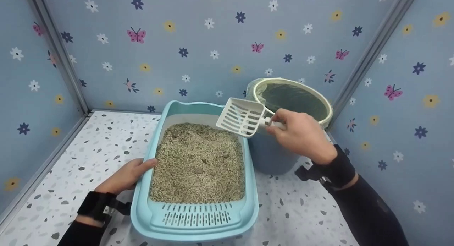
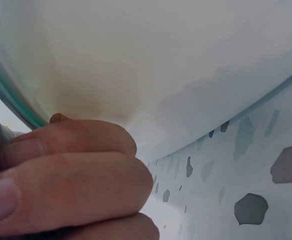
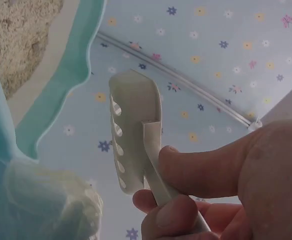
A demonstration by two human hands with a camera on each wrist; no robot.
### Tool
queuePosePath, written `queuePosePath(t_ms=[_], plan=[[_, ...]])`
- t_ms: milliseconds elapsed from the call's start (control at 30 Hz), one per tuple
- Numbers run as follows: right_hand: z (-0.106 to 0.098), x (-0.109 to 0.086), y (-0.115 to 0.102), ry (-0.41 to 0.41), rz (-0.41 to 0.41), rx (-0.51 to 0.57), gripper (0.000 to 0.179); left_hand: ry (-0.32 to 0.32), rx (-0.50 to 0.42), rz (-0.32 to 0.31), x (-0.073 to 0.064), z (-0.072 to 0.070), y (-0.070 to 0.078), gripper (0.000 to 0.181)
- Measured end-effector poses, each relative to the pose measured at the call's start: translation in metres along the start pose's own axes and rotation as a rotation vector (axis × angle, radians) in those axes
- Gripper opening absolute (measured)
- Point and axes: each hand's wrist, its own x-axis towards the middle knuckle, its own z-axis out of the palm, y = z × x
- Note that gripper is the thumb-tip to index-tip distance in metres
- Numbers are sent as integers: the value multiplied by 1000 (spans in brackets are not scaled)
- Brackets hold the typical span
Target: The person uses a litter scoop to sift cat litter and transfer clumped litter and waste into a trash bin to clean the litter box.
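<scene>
A light-blue litter box [image 1: 252, 189] holds tan granular litter [image 1: 198, 164], with a few darker clumps on its surface. On the box's left side, my left hand [image 1: 129, 175] grips the rim, thumb on top; the left wrist view shows its curled fingers [image 2: 81, 185] beneath the rim. My right hand [image 1: 299, 134] holds a white slotted litter scoop [image 1: 241, 116] by its handle, pinched between thumb and fingers. The scoop's head is raised over the box's far right corner, beside the bin. In the right wrist view the scoop [image 3: 136, 105] appears side-on, and I see no clump in it.
Right of the box stands a blue-grey bin [image 1: 273, 157] with a cream rim [image 1: 328, 111] and a clear plastic liner [image 1: 252, 88]. Flower-patterned walls [image 1: 198, 33] close in the back and both sides. The floor [image 1: 294, 210] is white with grey flecks.
</scene>
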Motion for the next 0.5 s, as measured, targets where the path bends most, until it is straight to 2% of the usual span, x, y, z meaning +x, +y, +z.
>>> queuePosePath(t_ms=[267, 500], plan=[[42, -2, -18, -158, -78, -84, 27, -8, -16, 5, 0, -1, 0, 65], [64, -5, -21, -261, -130, -150, 28, -3, -48, -2, 4, 2, 0, 68]])
